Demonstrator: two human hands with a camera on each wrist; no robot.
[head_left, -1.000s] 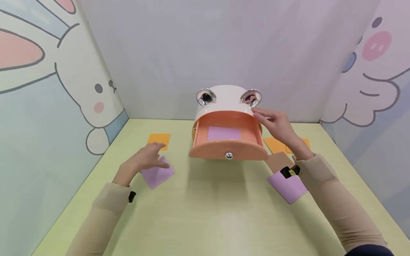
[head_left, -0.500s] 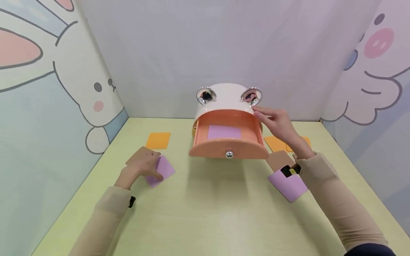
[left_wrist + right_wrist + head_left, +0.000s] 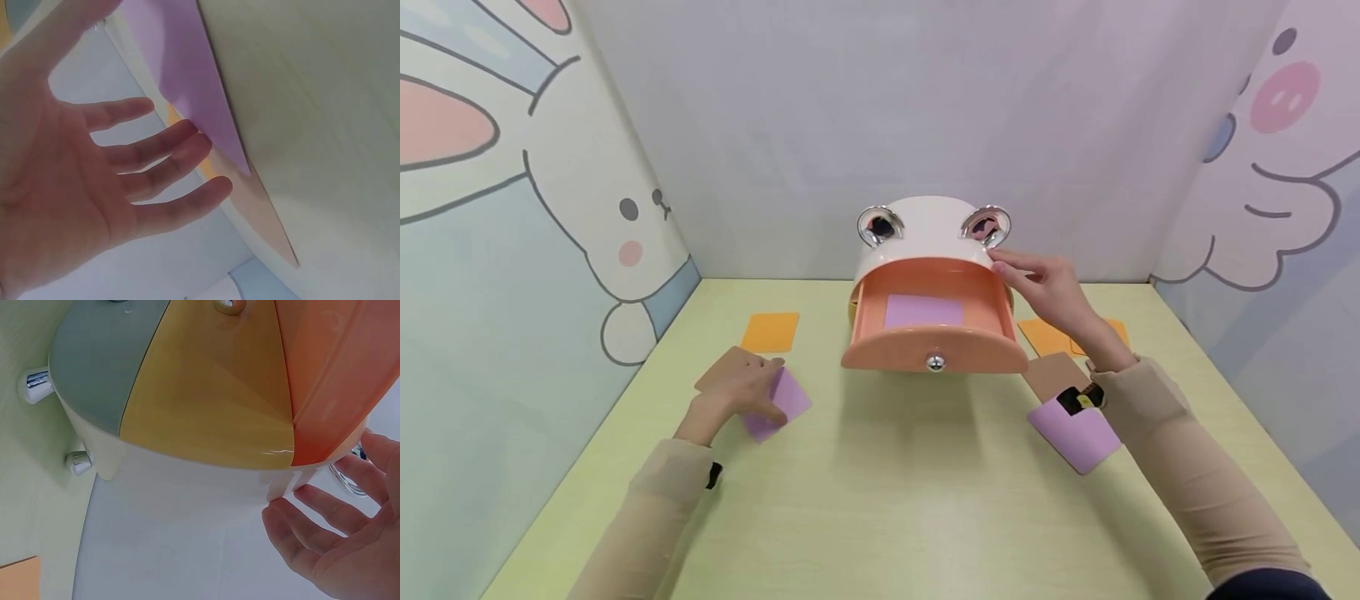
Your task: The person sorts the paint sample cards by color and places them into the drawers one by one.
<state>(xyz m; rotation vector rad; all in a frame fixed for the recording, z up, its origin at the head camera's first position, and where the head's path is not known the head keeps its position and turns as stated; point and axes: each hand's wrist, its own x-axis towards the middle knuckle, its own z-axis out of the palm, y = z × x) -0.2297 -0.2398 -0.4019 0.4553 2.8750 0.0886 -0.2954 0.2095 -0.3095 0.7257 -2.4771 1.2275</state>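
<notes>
- The left hand [image 3: 743, 392] hung over a purple card [image 3: 794, 393] on the worktop [image 3: 910, 517], its fingers loose and spread; I couldn't tell whether the thumb touched the card.
- The right hand [image 3: 1051, 290] had softly bent fingertips against the white box [image 3: 931, 232], just beside a chrome eye [image 3: 987, 227], apparently steadying it.
- Picking up that card seemed the step in hand; the next move, I judged, called for pinching its edge.
- Between the hands, the peach drawer [image 3: 934, 352] stood pulled out, a lilac card [image 3: 923, 311] lying inside.
- Farther out, a brown card [image 3: 724, 368] and an orange card [image 3: 771, 332] lay past the left hand.
</notes>
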